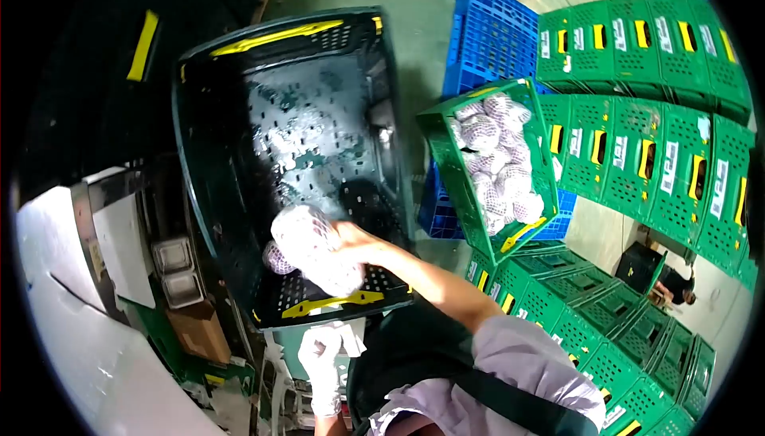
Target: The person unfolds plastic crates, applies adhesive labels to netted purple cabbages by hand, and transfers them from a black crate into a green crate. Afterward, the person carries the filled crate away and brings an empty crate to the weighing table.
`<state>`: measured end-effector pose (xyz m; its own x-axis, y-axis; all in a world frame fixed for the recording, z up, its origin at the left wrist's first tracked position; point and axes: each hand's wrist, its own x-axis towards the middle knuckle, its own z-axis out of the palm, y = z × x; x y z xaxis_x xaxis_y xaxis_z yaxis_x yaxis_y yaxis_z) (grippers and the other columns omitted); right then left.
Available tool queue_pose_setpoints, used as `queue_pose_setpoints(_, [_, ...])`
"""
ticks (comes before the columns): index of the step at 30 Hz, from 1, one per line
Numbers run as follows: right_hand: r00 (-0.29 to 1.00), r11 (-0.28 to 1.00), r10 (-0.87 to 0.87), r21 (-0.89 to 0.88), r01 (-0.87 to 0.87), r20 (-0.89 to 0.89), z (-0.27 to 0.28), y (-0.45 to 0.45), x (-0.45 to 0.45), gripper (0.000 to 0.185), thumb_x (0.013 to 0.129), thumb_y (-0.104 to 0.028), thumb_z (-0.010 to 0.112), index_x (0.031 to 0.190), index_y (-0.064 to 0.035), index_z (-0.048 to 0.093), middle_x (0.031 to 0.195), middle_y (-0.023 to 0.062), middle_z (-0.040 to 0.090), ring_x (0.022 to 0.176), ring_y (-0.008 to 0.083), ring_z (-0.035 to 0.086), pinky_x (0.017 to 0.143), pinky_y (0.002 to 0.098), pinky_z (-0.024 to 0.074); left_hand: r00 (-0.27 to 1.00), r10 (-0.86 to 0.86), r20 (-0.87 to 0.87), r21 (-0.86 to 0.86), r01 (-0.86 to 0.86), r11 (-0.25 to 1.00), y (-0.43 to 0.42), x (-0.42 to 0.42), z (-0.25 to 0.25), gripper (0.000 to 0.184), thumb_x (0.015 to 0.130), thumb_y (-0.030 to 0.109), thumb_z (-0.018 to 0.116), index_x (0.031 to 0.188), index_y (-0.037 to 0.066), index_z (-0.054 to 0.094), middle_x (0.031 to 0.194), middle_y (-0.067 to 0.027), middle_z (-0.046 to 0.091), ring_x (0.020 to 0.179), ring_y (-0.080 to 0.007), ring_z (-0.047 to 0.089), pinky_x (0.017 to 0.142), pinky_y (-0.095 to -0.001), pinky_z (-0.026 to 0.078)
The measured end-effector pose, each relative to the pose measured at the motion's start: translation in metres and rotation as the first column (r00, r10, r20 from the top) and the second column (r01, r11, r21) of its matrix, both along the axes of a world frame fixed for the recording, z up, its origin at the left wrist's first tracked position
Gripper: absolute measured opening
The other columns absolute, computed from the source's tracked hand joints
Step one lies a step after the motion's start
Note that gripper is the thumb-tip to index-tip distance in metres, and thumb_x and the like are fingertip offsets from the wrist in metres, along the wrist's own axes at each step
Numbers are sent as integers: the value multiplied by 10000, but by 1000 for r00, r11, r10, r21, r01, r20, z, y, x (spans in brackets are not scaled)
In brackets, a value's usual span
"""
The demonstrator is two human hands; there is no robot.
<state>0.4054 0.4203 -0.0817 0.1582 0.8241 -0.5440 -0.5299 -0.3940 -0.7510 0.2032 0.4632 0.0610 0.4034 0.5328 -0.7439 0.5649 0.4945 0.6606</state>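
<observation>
My right hand (356, 244) reaches over the near end of a black crate (182, 141) with yellow handles, its fingers closed on a pale net bag (307, 237) of rounded produce. The contents are too bright and blurred to name. Beside and partly under that bag, a smaller purplish netted bundle (278, 258) shows in the crate's near left corner. Below the crate's near edge, close to my body, my left hand (320, 350) wears a white glove. Its fingers are bent near a small white piece (351, 339) that looks like paper or a label.
A green crate (446, 169) full of similar net bags stands at right on blue pallets (490, 29). Stacked green crates (669, 165) line the right side. Metal trays (182, 286) and a cardboard box (199, 332) lie at lower left. Another person (677, 286) is far right.
</observation>
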Motion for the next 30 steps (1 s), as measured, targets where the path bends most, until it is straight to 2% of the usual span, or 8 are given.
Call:
queue_pose_setpoints(4, [965,969,-249,-9,249,-86,68,-90,41,643,595,-137,702,1164,5,441,1042,102,568,971,171,518,855,310,419,998,-55,-39,4,55,998,-15,35,-6,115,769,-14,575,882,-16,592,853,-61,609,751,-100,540,697,-230,436])
queue_pose_setpoints(8, [772,757,-564,-188,625,293,67,-178,91,620,570,-195,719,1107,18,494,1004,109,593,913,182,562,830,293,434,990,-98,-104,-17,96,995,-35,56,-6,39,731,-13,618,769,-17,609,724,-27,602,649,-71,522,625,-208,436])
queue_pose_setpoints(10, [664,755,-293,-260,602,688,20,-225,125,642,541,-234,730,1084,14,494,975,145,599,882,220,584,800,309,450,997,-76,-27,-127,72,989,-43,54,-13,31,721,-11,622,712,-8,593,680,-11,589,619,-51,503,592,-196,426])
queue_pose_setpoints(12, [629,553,-32,-511,659,777,-13,-252,152,636,551,-270,731,1079,-21,478,1007,173,579,940,264,562,811,349,433,986,-157,-51,-187,145,972,-47,63,-12,67,716,-16,614,670,9,571,661,3,579,609,-34,482,577,-192,419])
queue_pose_setpoints(15, [422,639,312,-516,570,851,-80,-293,176,668,531,-253,713,1090,5,455,1040,213,541,970,332,518,854,381,402,975,-216,-48,-290,193,937,-48,59,-17,30,740,-11,584,750,5,607,730,-22,605,659,-59,520,630,-203,436])
queue_pose_setpoints(20, [141,756,348,-367,542,927,-124,-278,163,417,644,-157,603,993,62,534,952,220,546,920,362,515,839,396,408,953,-303,-17,-268,288,919,-47,76,-14,189,794,14,533,966,-10,609,887,-67,624,817,-113,564,751,-226,436])
queue_pose_setpoints(25, [890,957,-110,-194,215,442,61,-131,84,278,776,-206,631,993,-43,568,779,39,626,676,73,568,616,246,467,953,-257,-160,96,274,957,-45,83,-11,111,768,97,614,747,-12,607,623,-49,570,543,-78,473,503,-226,385])
queue_pose_setpoints(30, [911,974,225,-100,-202,345,113,-76,16,136,728,-99,655,768,-4,565,585,84,516,530,68,427,496,244,408,920,-344,-188,511,391,766,-34,55,-12,135,727,79,638,662,1,549,528,-52,488,471,-85,416,448,-247,367])
